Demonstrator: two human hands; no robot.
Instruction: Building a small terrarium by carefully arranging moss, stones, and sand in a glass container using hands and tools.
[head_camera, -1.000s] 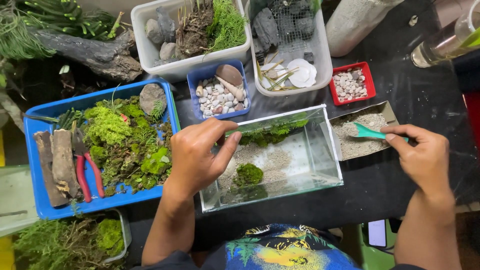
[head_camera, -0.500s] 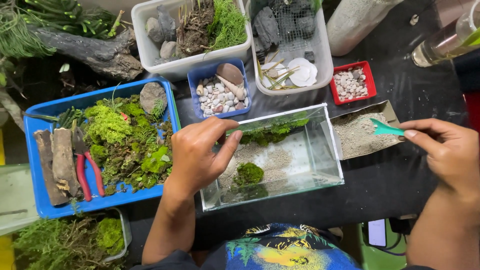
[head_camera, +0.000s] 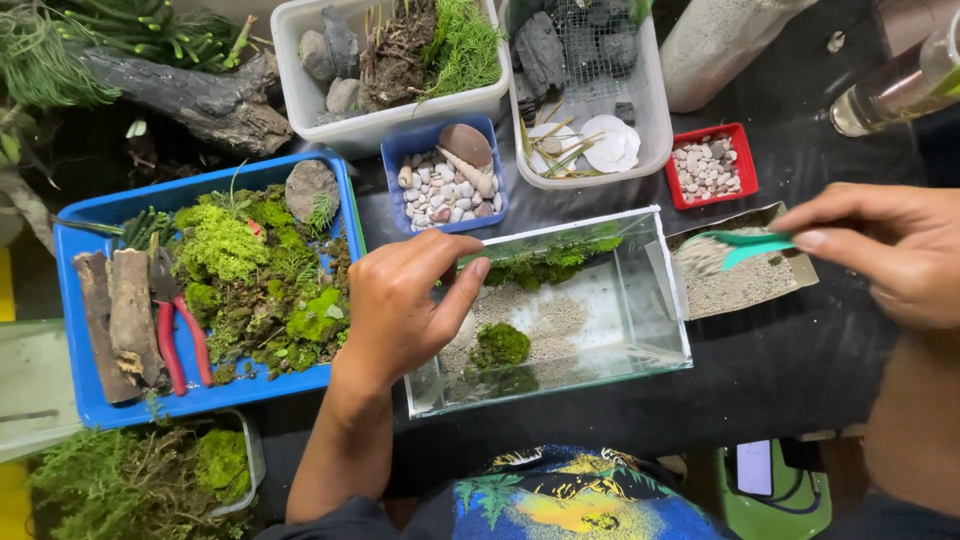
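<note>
Left hand (head_camera: 405, 305): fingers loosely curled and narrow over the left end of the glass tank (head_camera: 640, 320); whether anything is pinched cannot be told. Right hand (head_camera: 885, 250): fingers closed on a green scoop (head_camera: 745, 245), held over the sand tray (head_camera: 745, 285) just right of the tank. Moss clump (head_camera: 500, 343) sits on sand inside the tank, just right of the left fingers. Blue pebble tub (head_camera: 445, 185) lies beyond them; red pebble tub (head_camera: 710, 165) beyond the scoop.

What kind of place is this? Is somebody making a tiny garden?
Probably a hobby table for building terrariums. A glass tank holds sand and moss, a blue tray holds more moss, and tubs hold pebbles.
</note>
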